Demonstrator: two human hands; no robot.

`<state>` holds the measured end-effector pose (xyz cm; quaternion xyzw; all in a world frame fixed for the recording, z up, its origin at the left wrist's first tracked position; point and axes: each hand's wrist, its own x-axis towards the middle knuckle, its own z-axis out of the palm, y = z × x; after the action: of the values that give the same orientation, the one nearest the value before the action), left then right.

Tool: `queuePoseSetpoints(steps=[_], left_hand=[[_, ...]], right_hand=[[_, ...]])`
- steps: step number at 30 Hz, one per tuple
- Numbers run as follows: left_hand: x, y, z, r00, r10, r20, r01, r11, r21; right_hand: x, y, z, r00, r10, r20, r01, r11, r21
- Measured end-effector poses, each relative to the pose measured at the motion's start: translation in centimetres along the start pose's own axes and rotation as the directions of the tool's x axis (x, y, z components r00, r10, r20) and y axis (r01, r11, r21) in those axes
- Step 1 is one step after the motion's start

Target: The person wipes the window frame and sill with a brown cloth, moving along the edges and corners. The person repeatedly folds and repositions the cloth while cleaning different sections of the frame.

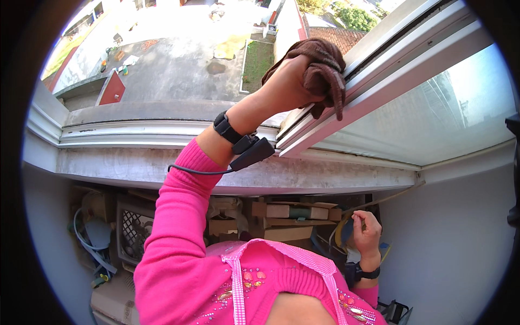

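My left hand (290, 83) grips a bunched brown cloth (325, 67) and presses it against the upright edge of a white sliding window frame (365, 93). Loose ends of the fabric hang over the frame's ridges. Below, the frame meets the white sill track (170, 132), which runs left along the open window. My right hand (367, 233) hovers low on the right, in front of the wall below the window. Its fingers are curled in, thumb against the forefinger, and nothing shows in them. Dark straps circle both wrists, and a small black device hangs from the left one.
Right of the frame lies a glass pane (443, 109). Under the stained ledge (325, 174) stand cardboard boxes (284, 233), a plastic crate (134, 231) and a coiled pale hose (87, 243). Outside, far below, is a concrete yard (170, 73) with a red door (110, 90).
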<state>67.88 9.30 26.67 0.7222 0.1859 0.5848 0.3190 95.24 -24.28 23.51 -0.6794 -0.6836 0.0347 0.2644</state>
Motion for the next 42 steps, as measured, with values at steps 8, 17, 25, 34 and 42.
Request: queuePoseSetpoints(steps=[8, 17, 25, 34, 42], left_hand=[[10.6, 10.1, -1.4, 0.884, 0.466, 0.034, -0.464, 0.867, 0.184], [12.0, 15.5, -3.1, 0.897, 0.421, 0.136, -0.388, 0.896, -0.214], [6.1, 5.6, -1.0, 0.981, 0.096, 0.170, -0.103, 0.994, 0.036], [-12.0, -9.1, 1.3, 0.911, -0.281, 0.300, 0.160, 0.915, 0.371], [-13.9, -12.9, 1.6, 0.868, -0.238, 0.436, -0.038, 0.844, 0.535]], right_hand=[[-0.7, -0.4, -1.3, 0.997, 0.053, -0.049, -0.053, 0.998, 0.016], [-0.4, -1.2, -1.4, 0.998, 0.041, -0.056, -0.041, 0.999, -0.004], [-1.6, -1.1, -1.7, 0.996, 0.079, -0.039, -0.078, 0.997, 0.008], [-0.2, -1.7, 1.0, 1.000, 0.004, 0.020, -0.006, 0.995, 0.101], [-1.5, -0.9, 0.4, 0.997, 0.078, 0.017, -0.079, 0.993, 0.089]])
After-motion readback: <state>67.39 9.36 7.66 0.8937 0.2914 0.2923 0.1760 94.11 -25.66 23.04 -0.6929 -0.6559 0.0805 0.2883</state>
